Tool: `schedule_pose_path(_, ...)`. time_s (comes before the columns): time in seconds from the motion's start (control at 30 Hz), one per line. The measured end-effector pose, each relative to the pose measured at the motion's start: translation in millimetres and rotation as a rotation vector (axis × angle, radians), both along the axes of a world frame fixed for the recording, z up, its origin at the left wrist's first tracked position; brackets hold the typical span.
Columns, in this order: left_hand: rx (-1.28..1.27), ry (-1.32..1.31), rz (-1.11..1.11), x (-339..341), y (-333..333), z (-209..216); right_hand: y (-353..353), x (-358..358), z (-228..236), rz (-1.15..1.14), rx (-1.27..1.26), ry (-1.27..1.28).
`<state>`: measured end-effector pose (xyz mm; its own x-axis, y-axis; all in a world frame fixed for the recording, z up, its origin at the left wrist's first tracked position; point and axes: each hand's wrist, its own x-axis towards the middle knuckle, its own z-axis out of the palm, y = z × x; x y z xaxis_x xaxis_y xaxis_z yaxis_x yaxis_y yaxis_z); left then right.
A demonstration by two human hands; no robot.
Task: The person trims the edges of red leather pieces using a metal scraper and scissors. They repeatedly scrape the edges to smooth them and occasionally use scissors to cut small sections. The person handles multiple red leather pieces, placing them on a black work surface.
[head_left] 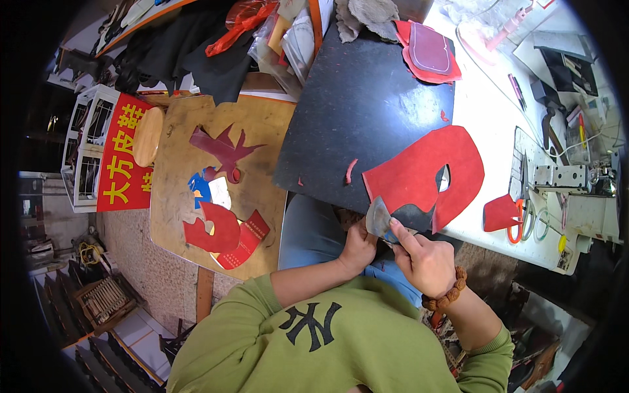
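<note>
A curved red leather piece with a hole in it lies at the right of the black board. My right hand is closed round a broad-bladed leather knife, its index finger stretched along the tool. The blade stands upright at the board's near edge, by the leather's lower left corner. Close beside it on the left, my left hand is closed with its fingertips partly hidden behind the blade; what they hold I cannot make out. A thin red leather strip and small scraps lie on the board.
On the wooden table at left lie a maroon leather offcut, a red leather piece and a red card. The white table at right bears orange-handled scissors, a red scrap and a sewing machine.
</note>
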<state>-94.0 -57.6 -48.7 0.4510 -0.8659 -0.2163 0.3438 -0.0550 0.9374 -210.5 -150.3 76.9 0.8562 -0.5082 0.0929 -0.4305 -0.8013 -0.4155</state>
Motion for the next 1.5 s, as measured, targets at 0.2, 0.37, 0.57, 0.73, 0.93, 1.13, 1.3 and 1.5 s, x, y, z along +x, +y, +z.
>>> schedule_pose_path(0.2,0.064,-0.018,-0.009,0.9,-1.5,9.4,-6.6,7.7,-0.1,0.007,-0.020,0.012)
schedule_pose_path(0.37,-0.023,-0.031,0.034,-0.3,-5.6,12.2,-10.3,13.8,2.7,0.006,-0.034,0.010)
schedule_pose_path(0.57,-0.005,-0.061,0.036,-0.6,-4.4,12.2,-14.0,19.9,2.4,0.000,-0.048,0.004)
schedule_pose_path(0.73,0.016,-0.026,-0.010,2.3,-3.9,12.2,-18.1,26.6,1.0,-0.022,-0.039,0.020)
schedule_pose_path(0.93,0.021,-0.088,-0.023,4.2,-3.5,21.1,-21.8,32.4,1.7,-0.018,-0.045,-0.019)
schedule_pose_path(1.13,0.009,-0.115,-0.013,5.0,-4.5,24.1,-24.3,36.1,-2.2,-0.030,-0.052,-0.016)
schedule_pose_path(1.3,0.041,-0.103,-0.034,4.5,-2.9,19.0,-29.8,50.5,-4.3,-0.053,-0.127,-0.009)
schedule_pose_path(1.5,-0.058,0.110,-0.023,3.8,-2.4,12.8,-33.1,51.2,1.1,-0.073,-0.100,-0.027)
